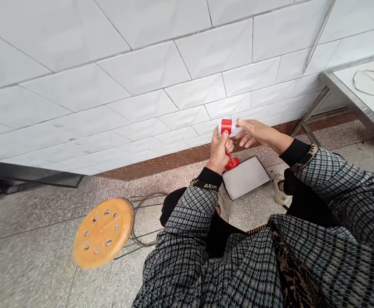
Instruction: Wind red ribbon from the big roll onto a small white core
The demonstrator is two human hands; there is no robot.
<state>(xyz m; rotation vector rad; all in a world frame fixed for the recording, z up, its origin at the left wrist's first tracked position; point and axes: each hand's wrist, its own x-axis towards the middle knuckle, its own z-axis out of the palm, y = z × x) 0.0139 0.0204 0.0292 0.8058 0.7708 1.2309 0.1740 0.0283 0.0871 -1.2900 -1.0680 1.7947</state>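
Observation:
In my left hand (219, 147) I grip a roll of red ribbon (226, 125) on a white core, held up in front of the tiled wall. A red length hangs below the fist, down to a red ribbon pile (232, 164) by the edge of a shallow box or board with a pale grey face (246, 177) and dark rim on the floor. My right hand (253, 131) is just to the right of the roll, its fingers spread and slightly blurred. It appears to hold nothing.
An orange round stool (103, 233) with holes in its seat and a wire frame lies tipped on the speckled floor to the left. At right stands a metal-edged table (363, 100) with a loop of thin wire (371, 83) on it. White wall tiles (148, 68) rise ahead.

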